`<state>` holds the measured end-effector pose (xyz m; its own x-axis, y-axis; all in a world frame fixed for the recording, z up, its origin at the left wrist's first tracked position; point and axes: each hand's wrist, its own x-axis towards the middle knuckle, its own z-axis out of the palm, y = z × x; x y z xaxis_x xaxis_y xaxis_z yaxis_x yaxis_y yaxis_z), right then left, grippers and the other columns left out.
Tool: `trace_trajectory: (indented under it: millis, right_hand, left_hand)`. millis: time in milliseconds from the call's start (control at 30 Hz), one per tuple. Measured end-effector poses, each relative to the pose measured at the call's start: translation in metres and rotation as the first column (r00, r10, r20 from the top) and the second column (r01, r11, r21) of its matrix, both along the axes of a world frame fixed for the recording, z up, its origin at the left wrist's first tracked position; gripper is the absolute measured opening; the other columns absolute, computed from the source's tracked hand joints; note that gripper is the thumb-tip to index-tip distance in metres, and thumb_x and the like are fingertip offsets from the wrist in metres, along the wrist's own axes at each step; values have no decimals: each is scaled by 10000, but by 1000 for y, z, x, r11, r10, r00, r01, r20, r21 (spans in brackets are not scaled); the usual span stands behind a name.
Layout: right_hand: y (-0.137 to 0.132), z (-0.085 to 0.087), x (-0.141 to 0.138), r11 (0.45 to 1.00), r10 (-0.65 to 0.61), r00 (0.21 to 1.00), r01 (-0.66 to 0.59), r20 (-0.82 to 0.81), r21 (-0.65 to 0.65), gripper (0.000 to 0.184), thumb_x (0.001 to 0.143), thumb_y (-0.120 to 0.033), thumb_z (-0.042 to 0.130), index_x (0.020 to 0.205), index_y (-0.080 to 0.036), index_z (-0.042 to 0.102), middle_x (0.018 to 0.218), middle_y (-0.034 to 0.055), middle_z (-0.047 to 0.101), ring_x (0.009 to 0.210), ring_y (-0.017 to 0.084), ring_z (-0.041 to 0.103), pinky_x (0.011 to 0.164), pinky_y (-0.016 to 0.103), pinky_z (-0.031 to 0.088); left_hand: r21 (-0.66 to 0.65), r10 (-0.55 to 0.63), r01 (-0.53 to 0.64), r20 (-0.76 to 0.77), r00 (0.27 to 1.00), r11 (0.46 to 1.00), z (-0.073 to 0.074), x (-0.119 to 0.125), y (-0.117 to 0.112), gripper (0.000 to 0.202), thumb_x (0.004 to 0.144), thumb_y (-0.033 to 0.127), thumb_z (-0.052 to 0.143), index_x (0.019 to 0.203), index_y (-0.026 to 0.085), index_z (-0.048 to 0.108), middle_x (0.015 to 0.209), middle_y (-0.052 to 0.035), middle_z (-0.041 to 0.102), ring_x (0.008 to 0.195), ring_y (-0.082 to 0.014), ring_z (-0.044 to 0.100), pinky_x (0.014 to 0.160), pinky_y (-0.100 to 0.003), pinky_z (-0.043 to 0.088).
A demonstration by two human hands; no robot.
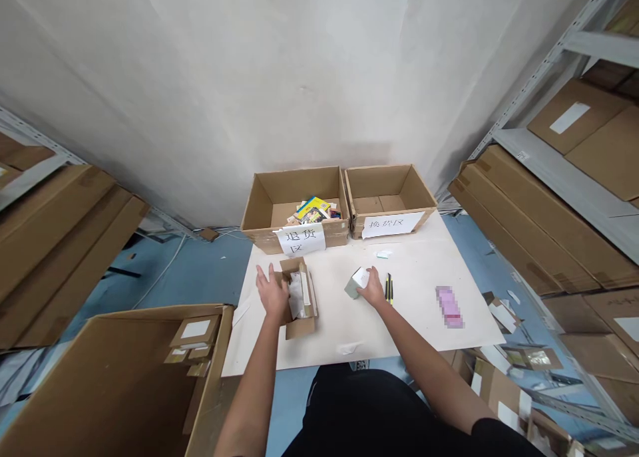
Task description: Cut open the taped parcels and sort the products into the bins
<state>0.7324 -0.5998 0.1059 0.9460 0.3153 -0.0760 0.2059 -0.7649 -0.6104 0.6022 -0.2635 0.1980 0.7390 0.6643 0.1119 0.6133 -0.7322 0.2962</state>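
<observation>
My right hand (372,288) grips a small white and pale green box (355,283) by its right side, at the middle of the table. The small box is tilted towards the left. My left hand (273,293) has its fingers spread and rests at the left side of an open cardboard carton (302,326). The carton's flaps are folded out, and whitish packing material (296,295) shows inside. Part of the carton is hidden behind my left hand. A black and yellow utility knife (389,289) lies just right of my right hand.
Two large cardboard boxes with paper signs, the left one (259,241) holding colourful packets (313,211) and the right one (424,204), stand along the white table's (419,324) back edge. A pink blurred item (450,306) lies rightward. A big carton (124,310) adjoins the table's left edge.
</observation>
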Motion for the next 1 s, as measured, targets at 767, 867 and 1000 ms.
trace_trajectory:
  millis: [767,867,1000]
  right_hand:
    - [-15,-20,-15,860,-147,960,243,-237,449,803,740,-124,568,1529,-263,508,1380,150,665,1135,265,729,885,430,613]
    - [-14,-12,-16,832,-147,954,262,-261,489,750,764,-179,610,1504,-266,526,1386,150,652,1134,272,713,868,417,610]
    - [-5,-2,-16,907,-158,972,211,-172,364,788,762,-288,718,1518,-257,499,1353,115,652,1054,261,711,851,391,608]
  left_hand:
    - [-378,-806,714,-208,555,589,-19,142,-166,299,898,393,688,1160,273,768,1182,-102,725,1226,-311,631,1044,-383,489]
    - [-429,-705,597,-147,694,678,-27,143,-158,473,1004,388,528,1453,257,599,1135,-77,763,1073,-241,712,974,-338,516]
    - [-617,-398,240,-130,908,750,-42,141,-164,812,964,407,609,1647,138,263,955,-41,783,925,-191,742,898,-280,532]
